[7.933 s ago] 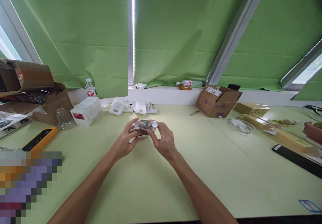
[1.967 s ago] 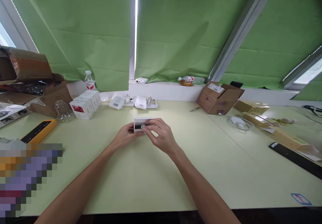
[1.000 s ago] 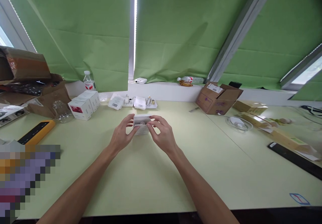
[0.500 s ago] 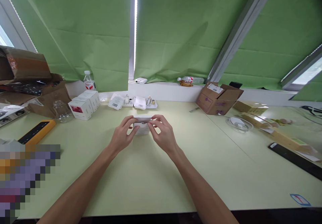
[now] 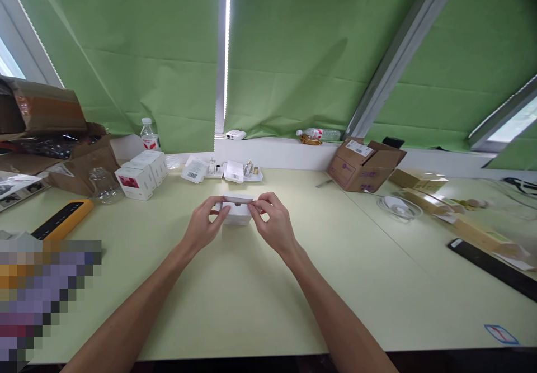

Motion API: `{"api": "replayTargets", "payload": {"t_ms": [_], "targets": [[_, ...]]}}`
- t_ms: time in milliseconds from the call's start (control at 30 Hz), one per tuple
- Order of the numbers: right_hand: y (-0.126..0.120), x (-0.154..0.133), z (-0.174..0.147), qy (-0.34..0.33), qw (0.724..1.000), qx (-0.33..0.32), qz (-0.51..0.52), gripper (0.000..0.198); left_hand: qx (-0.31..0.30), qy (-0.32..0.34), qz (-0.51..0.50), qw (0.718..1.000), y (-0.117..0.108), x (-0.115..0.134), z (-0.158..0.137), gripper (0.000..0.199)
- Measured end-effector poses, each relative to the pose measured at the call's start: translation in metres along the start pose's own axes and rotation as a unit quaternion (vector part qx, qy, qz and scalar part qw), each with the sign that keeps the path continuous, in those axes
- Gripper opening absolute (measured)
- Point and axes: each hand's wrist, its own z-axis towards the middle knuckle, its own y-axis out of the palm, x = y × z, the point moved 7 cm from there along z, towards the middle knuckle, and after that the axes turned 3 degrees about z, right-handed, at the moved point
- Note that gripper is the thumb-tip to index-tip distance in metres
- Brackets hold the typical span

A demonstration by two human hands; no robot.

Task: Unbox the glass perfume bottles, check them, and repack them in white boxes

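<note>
A small white box (image 5: 237, 216) sits on the table in front of me, its narrow top flap raised and a dark semicircular notch at its upper edge. My left hand (image 5: 205, 222) pinches the box's left upper corner between thumb and fingers. At the opposite corner, my right hand (image 5: 273, 222) has its thumb and fingertips closed on the flap and edge. The fingers partly cover both sides of the box, and its inside cannot be made out.
Beyond the hands lie white trays with small bottles (image 5: 248, 168) and barcoded cards (image 5: 195, 169). White boxes (image 5: 136, 182) and a clear jar (image 5: 104, 187) stand left, near a yellow-and-black power strip (image 5: 65, 219). An opened brown carton (image 5: 361, 166) is at the back right.
The flap has tipped slightly, showing more of the box's upper edge and notch. My right fingers have shifted a little downward; my left fingertips have moved slightly too.
</note>
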Motion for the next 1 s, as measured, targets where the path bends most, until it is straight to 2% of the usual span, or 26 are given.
{"api": "replayTargets", "payload": {"t_ms": [533,1000], "targets": [[0.0021,0.0048,-0.0002,0.041,0.999,-0.011,0.017,0.015,0.016,0.013,0.01,1.0,-0.0009,-0.0001,0.0007,0.022],[0.0061,0.0073,-0.0011,0.059,0.998,-0.029,0.024,0.013,0.019,-0.005,0.002,1.0,-0.0007,-0.0023,0.0014,0.021]]}}
